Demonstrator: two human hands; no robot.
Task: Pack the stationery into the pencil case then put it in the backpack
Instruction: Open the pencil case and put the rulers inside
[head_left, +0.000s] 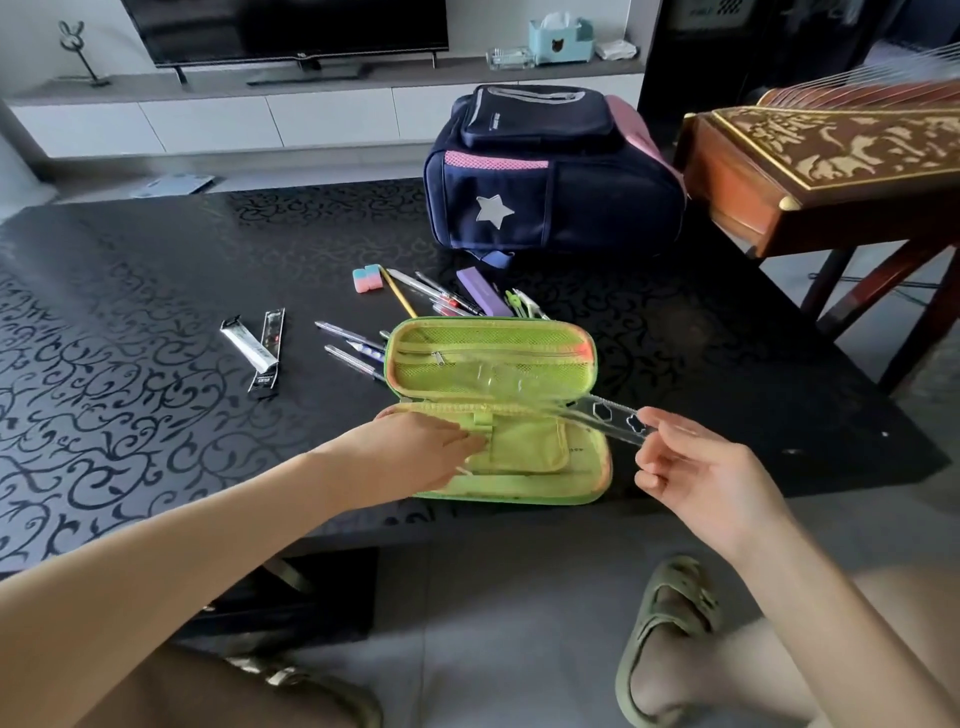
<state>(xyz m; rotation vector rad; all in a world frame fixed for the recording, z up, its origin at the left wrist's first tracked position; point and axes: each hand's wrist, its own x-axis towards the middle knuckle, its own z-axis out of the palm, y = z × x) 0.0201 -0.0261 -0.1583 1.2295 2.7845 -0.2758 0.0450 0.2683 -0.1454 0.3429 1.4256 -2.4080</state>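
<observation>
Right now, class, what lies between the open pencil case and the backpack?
Head view: loose stationery between pencil case and backpack: pens, yellow pencil, purple box, eraser.

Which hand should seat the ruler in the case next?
Right. The right hand already pinches the clear ruler, whose far end lies across the open pencil case. The left hand rests flat on the case's near half, likely steadying it.

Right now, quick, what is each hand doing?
Left hand: open, resting flat on the green pencil case, holding nothing.
Right hand: closed in a fingertip grip on the clear ruler.
</observation>
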